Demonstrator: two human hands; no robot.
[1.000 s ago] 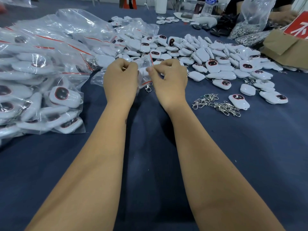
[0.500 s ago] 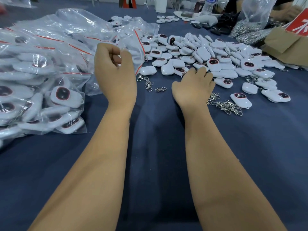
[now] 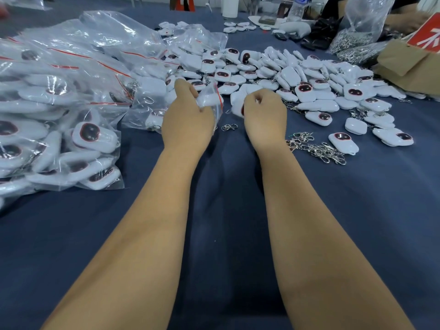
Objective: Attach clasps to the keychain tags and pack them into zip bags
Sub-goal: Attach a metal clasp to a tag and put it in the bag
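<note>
Left hand [image 3: 188,120]: curled round a small zip bag [image 3: 210,97], holding it just above the cloth.
Right hand [image 3: 265,115]: fingers closed on a white tag [image 3: 238,107], right beside the bag mouth.
Risk 1: bag mouth looks only partly open, so the tag may catch on the seal & slip out.
Loose clasp [image 3: 229,126]: lies btwn the wrists; can't tell if the held tag has one, so it could get packed w/o a clasp.
Clasp heap [image 3: 316,148]: tangled, a pull may drag several.
Tag pile [image 3: 297,79]: further back, crowded; easy to knock.
</note>
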